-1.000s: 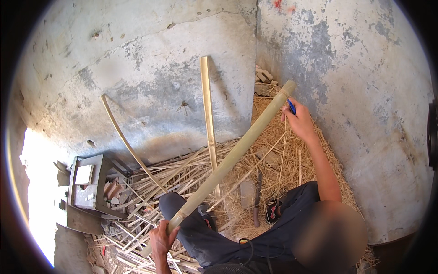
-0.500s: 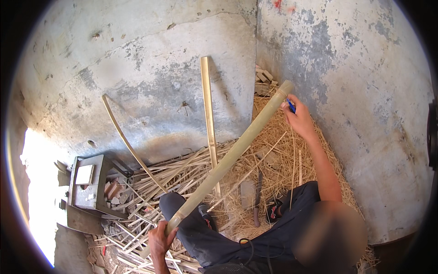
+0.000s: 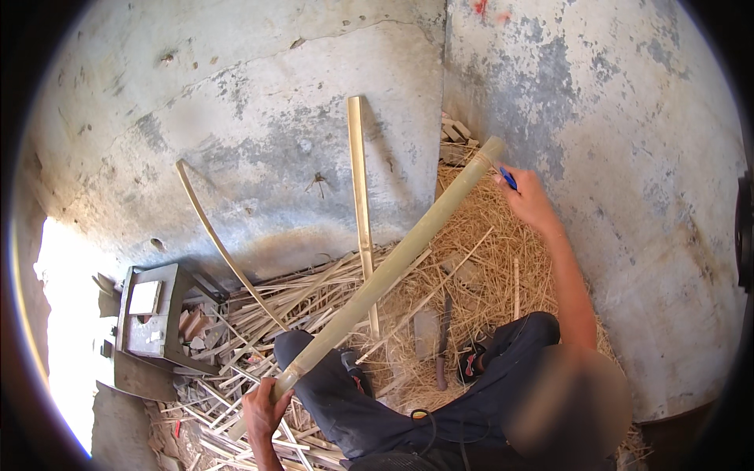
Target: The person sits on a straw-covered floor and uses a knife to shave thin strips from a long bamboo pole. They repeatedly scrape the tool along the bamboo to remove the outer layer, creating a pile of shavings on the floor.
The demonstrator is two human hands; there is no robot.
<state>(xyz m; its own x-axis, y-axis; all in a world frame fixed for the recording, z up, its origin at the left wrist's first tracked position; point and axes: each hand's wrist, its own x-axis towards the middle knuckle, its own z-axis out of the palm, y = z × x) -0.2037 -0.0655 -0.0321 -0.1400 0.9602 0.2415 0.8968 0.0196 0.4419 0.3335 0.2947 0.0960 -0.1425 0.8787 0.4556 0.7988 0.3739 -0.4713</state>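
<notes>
Diagonally, bamboo pole [image 3: 393, 263] runs from seven o'clock to two. Left hand [image 3: 264, 407], fingers wrapped round its seven-o'clock end; right hand [image 3: 529, 198], at two, clasps a blue tool [image 3: 509, 180]. Risk: slack left grip could let the pole roll, tool skidding off.

Bamboo pole [image 3: 385, 271] bars middle diagonally; open air above straw [image 3: 487, 263] alongside.
</notes>
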